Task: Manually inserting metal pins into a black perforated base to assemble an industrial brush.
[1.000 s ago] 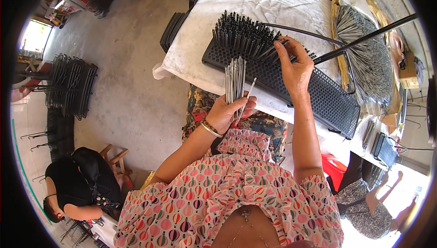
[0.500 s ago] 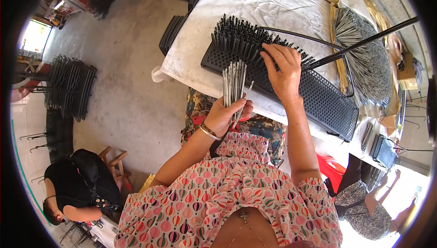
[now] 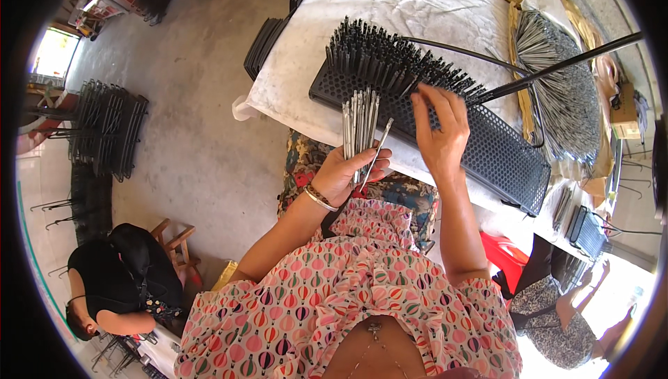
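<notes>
My left hand grips a bundle of thin silver metal rods, held upright in front of the table edge. One single rod leans away from the bundle, between thumb and fingers. My right hand is over a long black perforated metal rack, its thumb and index finger slightly apart and nothing visible between them. Just beyond its fingertips, many black-tipped rods stand packed upright in the holes of the rack's far left part. The rack's right part shows bare holes.
A white cloth covers the table. A big pile of loose rods lies in brown wrapping at the right. A long black bar slants over the rack. Two other people work nearby, one lower left, one lower right.
My right hand has drawn back slightly toward me and right, away from the standing rods. The single rod in my left hand now leans farther out to the right.
</notes>
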Demonstrator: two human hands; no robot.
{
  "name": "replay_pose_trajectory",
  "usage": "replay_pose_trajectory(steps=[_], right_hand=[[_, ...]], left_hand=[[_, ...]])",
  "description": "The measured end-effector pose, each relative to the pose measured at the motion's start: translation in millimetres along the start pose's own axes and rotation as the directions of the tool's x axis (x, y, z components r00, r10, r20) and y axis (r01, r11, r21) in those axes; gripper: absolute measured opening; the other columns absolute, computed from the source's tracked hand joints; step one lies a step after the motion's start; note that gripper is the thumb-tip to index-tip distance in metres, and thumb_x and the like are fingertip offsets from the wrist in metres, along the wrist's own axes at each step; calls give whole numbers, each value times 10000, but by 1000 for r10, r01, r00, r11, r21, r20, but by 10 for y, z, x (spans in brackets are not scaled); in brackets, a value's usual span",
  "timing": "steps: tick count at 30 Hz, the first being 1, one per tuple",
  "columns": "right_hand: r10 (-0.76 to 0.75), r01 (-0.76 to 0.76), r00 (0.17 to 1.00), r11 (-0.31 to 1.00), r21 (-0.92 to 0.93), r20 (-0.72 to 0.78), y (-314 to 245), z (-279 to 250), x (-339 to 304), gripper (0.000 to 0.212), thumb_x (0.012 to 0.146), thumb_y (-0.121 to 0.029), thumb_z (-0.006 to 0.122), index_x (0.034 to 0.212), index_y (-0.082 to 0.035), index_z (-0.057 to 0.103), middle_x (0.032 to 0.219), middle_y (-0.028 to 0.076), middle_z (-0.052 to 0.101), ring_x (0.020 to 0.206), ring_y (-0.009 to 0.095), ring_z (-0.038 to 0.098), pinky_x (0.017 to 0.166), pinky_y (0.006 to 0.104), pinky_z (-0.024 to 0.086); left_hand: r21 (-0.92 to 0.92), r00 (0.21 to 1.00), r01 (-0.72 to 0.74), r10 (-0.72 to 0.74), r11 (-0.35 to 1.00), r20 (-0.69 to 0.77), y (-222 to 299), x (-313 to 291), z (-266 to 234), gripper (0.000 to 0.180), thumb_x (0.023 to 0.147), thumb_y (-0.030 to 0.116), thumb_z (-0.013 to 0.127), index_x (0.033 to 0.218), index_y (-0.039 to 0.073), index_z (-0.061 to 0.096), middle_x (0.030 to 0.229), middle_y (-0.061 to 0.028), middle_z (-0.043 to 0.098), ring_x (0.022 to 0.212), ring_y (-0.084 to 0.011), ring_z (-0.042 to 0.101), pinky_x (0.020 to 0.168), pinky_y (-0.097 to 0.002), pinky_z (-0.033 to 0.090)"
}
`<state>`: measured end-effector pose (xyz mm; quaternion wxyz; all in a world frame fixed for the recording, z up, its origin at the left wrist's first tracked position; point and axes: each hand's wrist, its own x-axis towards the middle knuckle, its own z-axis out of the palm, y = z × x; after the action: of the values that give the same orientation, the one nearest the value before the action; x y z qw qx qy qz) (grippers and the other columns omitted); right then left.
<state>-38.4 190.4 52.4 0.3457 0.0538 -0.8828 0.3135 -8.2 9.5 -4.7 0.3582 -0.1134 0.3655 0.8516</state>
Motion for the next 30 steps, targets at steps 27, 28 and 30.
replay_pose_trajectory(steps=[27, 28, 30], right_hand=[[567, -836, 548, 344, 428, 615, 126, -25, -308, 208, 837, -122, 670, 945, 50, 625, 799, 77, 668, 691, 103, 626, 554, 212, 500], [567, -835, 549, 345, 428, 615, 123, -37, -310, 208, 837, -122, 670, 945, 50, 625, 799, 77, 668, 691, 103, 626, 554, 212, 500], [584, -743, 658, 404, 533, 475, 103, -72, -296, 191, 845, -87, 655, 975, 48, 618, 824, 78, 671, 717, 102, 628, 582, 220, 508]], left_hand=[[136, 1000, 12, -12, 991, 0, -46, -56, 92, 267, 888, 112, 592, 1128, -4, 573, 1034, -123, 647, 930, -203, 643, 803, -326, 546], [120, 1000, -7, 6, 993, 8, -61, -45, 68, 267, 891, 110, 586, 1133, -2, 570, 1046, -127, 643, 934, -203, 642, 807, -327, 546], [103, 1000, -26, 25, 994, 15, -79, -26, 30, 267, 895, 108, 580, 1138, 0, 567, 1058, -130, 639, 938, -204, 641, 812, -329, 545]])
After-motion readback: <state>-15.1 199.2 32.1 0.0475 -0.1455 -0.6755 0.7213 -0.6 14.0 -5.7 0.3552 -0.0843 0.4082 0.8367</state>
